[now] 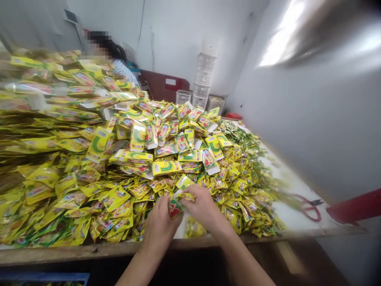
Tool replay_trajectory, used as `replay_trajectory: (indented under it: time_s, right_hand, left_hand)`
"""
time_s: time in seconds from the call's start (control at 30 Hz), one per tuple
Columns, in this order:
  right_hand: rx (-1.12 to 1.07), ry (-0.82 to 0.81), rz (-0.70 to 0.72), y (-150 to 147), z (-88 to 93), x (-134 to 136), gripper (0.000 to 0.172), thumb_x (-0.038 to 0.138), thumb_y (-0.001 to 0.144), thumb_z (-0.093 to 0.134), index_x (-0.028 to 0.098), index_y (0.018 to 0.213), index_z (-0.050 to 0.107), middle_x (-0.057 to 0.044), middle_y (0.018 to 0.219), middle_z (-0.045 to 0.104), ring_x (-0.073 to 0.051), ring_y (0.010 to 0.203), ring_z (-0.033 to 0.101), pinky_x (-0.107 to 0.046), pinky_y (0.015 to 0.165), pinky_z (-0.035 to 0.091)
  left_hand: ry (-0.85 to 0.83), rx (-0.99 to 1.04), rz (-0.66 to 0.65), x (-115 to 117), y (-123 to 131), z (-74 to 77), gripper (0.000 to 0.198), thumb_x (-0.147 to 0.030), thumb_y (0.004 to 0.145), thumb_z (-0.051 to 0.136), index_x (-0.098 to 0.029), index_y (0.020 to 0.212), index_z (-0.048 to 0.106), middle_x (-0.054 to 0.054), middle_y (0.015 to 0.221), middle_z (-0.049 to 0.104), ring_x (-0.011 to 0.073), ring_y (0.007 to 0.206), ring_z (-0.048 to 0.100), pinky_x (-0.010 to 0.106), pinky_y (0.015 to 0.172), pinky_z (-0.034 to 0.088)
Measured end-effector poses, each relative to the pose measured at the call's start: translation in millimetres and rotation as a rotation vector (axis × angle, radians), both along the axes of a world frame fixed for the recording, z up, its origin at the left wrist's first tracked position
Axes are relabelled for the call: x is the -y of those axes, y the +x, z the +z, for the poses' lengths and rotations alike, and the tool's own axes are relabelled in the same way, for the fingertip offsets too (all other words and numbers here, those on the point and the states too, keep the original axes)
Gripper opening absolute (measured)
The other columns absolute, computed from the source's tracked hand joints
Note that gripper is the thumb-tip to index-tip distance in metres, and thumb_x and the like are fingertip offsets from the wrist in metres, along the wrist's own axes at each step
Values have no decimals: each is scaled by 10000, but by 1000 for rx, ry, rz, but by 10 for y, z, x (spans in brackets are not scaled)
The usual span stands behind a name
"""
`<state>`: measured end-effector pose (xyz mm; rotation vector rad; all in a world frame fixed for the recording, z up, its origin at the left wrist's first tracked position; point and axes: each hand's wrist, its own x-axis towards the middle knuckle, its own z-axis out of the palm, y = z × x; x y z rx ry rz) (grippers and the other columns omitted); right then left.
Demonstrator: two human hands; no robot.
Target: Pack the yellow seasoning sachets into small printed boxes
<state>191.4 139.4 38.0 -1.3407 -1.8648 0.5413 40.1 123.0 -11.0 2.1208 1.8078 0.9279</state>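
Near the table's front edge, my left hand (159, 224) is closed round a small carton (174, 208) with green and red print. My right hand (203, 203) pinches a small yellow packet (188, 196) right at the carton's upper end. Whether the packet is partly inside the carton, I cannot tell. Just beyond my fingers lie loose yellow packets (113, 198) in a wide heap. On top of the heap sit several yellow cartons (166, 167), some with white end flaps standing open.
Red-handled scissors (312, 210) lie on the white table (297, 186) at the right, beside a red post (357, 206). White crates (202, 79) are stacked at the back. A person in a striped sleeve (125, 71) is behind the tall heap on the left.
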Motion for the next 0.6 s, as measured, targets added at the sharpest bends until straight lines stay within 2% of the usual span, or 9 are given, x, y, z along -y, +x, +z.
replay_trajectory:
  time_s: [0.07, 0.13, 0.2, 0.27, 0.33, 0.43, 0.53, 0.6]
  right_hand:
    - [158, -46, 25, 4, 39, 42, 242, 50, 740, 608, 195, 915, 690, -47, 911, 657, -201, 910, 599, -291, 822, 452]
    - [299, -70, 92, 6, 160, 74, 279, 17, 720, 582, 179, 926, 678, -67, 925, 653, -214, 933, 587, -294, 820, 442]
    - [356, -76, 183, 16, 290, 76, 359, 13, 705, 594, 166, 1026, 645, -83, 988, 649, -221, 964, 577, -293, 818, 438]
    - [312, -85, 217, 29, 355, 47, 407, 40, 723, 627, 172, 1108, 607, -71, 1012, 648, -203, 935, 583, -276, 786, 441]
    - [229, -89, 192, 25, 330, 2, 299, 83, 767, 657, 184, 1047, 635, -36, 939, 654, -174, 864, 589, -255, 745, 441]
    - [218, -47, 182, -32, 182, -26, 48, 141, 801, 699, 185, 820, 702, -19, 835, 634, -163, 832, 570, -261, 751, 437]
    - [291, 22, 223, -85, 35, 41, 101, 211, 809, 723, 203, 708, 735, -49, 962, 639, -212, 974, 532, -331, 850, 430]
    - [254, 52, 255, -74, -24, 114, 124, 232, 829, 705, 229, 715, 753, -51, 1110, 627, -247, 1109, 484, -386, 942, 398]
  left_hand:
    - [66, 43, -33, 9, 70, -102, 248, -242, 755, 626, -216, 978, 520, 66, 950, 602, 265, 890, 623, 343, 713, 472]
    - [97, 143, -50, 19, 103, -180, 292, -222, 727, 644, -212, 993, 524, 67, 954, 595, 271, 906, 613, 355, 730, 481]
    - [42, 283, -45, 36, 91, -224, 328, -271, 720, 674, -208, 1004, 522, 47, 924, 595, 256, 857, 610, 348, 705, 485]
    - [-85, 430, -79, 62, 38, -231, 300, -334, 740, 682, -210, 961, 521, -1, 820, 581, 210, 730, 591, 310, 642, 469]
    - [-216, 613, -159, 93, -36, -212, 233, -359, 783, 663, -213, 890, 516, -36, 733, 551, 171, 658, 560, 271, 607, 451]
    - [-330, 889, -302, 119, -136, -170, 190, -324, 806, 666, -210, 915, 561, -16, 821, 616, 185, 815, 604, 265, 708, 483]
    - [-390, 939, -337, 107, -194, -142, 274, -292, 783, 705, -210, 1035, 634, 17, 981, 692, 218, 971, 613, 292, 847, 474]
    - [-420, 933, -316, 103, -210, -129, 316, -299, 763, 731, -210, 1058, 662, 26, 1022, 716, 232, 987, 619, 300, 871, 470]
